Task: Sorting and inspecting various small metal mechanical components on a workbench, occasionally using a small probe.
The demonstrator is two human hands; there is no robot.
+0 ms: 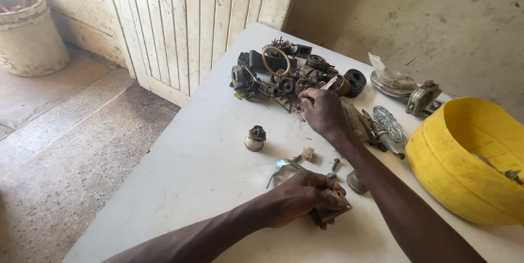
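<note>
My left hand (299,197) rests low on the white table (207,170), closed around a small brown block-shaped part (330,212). My right hand (322,111) reaches further out, its fingers pinched together at the near edge of a heap of dark metal and rubber parts (289,75); what the fingertips grip is too small to make out. Between the hands lie a small cylindrical part (255,138), a bent shiny metal piece (281,167), a small pale plug (308,153) and a bolt (333,168).
A yellow plastic tub (464,159) stands at the right edge of the table. Beyond it lie a coil of wire (387,121), a metal bracket (421,98) and a plastic bag. A pale bucket (27,31) stands on the floor at the far left by a slatted door.
</note>
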